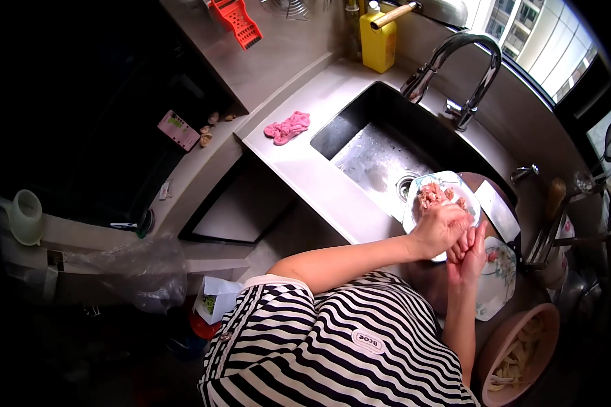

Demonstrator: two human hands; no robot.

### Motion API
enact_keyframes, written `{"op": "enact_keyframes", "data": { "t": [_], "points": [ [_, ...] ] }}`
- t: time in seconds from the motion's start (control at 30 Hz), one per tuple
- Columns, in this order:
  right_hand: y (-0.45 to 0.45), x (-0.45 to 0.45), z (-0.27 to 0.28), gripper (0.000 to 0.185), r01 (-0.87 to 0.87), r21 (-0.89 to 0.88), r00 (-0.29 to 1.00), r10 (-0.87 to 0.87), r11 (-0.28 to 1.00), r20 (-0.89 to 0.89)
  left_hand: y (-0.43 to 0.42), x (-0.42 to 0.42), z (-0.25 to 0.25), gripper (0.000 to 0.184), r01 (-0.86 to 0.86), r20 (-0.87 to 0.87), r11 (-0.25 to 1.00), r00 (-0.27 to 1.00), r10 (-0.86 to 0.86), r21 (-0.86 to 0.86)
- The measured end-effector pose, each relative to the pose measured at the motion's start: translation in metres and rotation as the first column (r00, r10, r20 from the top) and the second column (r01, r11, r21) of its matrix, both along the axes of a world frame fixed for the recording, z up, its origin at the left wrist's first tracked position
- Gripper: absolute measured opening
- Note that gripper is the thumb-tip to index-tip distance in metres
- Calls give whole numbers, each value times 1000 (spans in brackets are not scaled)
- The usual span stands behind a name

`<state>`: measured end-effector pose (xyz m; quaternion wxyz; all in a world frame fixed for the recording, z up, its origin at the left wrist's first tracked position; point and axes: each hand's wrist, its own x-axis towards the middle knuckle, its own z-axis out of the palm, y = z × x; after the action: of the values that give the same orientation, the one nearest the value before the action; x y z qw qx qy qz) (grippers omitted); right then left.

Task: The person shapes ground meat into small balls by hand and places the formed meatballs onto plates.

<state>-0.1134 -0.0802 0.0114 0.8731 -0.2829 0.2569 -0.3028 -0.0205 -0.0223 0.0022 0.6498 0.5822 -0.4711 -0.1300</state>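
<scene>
My left hand [438, 230] reaches over the near edge of a white patterned dish [410, 216] with its fingers curled down. Ground meat [430, 195] lies in that dish, with a few small lumps to one side. Right against the left hand's fingertips, my right hand [467, 256] is turned palm up, its fingers bent inward. Whatever lies between the two hands is hidden. Below the right hand is a white plate with a floral pattern [497, 285]. A cleaver [497, 209] rests on a round board beside the dish.
A dark sink [373, 152] with a chrome faucet [485, 74] lies beyond the dish. A pink cloth [288, 127] sits on the counter. Yellow bottle [378, 44] stands behind. At lower right, a pinkish bowl [485, 370] holds pale pieces. A phone [178, 130] lies at left.
</scene>
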Motion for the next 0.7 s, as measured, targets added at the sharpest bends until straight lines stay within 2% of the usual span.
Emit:
{"op": "enact_keyframes", "data": {
  "t": [0.03,0.07,0.1,0.13,0.17,0.2,0.23,0.27,0.33,0.4,0.47,0.53,0.57,0.6,0.67,0.7],
  "points": [
    [0,-4,1,37,5,-129,1000,-4,992,9,3,3,2,29,104,-276,979,960,-52,175],
    [-2,-10,3,42,22,-259,1000,-20,966,11,-5,4,-18,33,168,-482,979,871,-93,115],
    [0,-7,-1,39,88,-500,994,-109,862,-13,-5,6,-15,37,264,-709,955,699,-93,135],
    [0,-11,-5,33,10,-749,977,-166,663,-134,0,9,-14,39,398,-909,915,403,-107,69],
    [4,-8,1,20,-83,-862,960,-191,500,-203,2,10,-15,41,435,-976,899,212,-50,48],
    [10,-4,17,10,-169,-934,950,-199,314,-239,1,15,-28,43,508,-994,857,19,-105,-81],
    [7,-5,19,11,-217,-966,951,-192,139,-242,3,16,-28,44,524,-979,828,-129,-155,-201],
    [6,-6,24,14,-229,-973,949,-216,20,-228,2,13,-21,41,467,-977,862,-172,-128,-196],
    [2,-8,16,16,-88,-983,960,-249,162,-127,4,22,-31,43,488,-953,830,-255,-162,-272],
    [-1,-16,10,20,-39,-880,958,-233,474,-168,8,22,-16,48,518,-993,852,33,-115,-82],
    [-6,-21,8,31,-60,-783,938,-233,620,-256,6,27,-5,52,505,-988,858,63,-141,-90],
    [-6,-19,4,35,10,-626,953,-198,779,-230,5,30,4,53,464,-977,876,92,-193,-130],
    [-6,-17,-4,36,47,-523,959,-185,851,-214,6,34,-2,56,535,-930,822,162,-330,-198],
    [-7,-14,-14,39,63,-376,965,-153,924,-214,5,31,-1,58,531,-899,845,334,-284,-69],
    [-4,-12,-23,42,-5,-40,996,1,999,-95,3,20,8,68,463,-738,870,644,-202,166],
    [-3,-11,-25,45,-40,97,995,49,995,-91,5,16,18,80,508,-598,838,740,-307,199]
  ]
}}
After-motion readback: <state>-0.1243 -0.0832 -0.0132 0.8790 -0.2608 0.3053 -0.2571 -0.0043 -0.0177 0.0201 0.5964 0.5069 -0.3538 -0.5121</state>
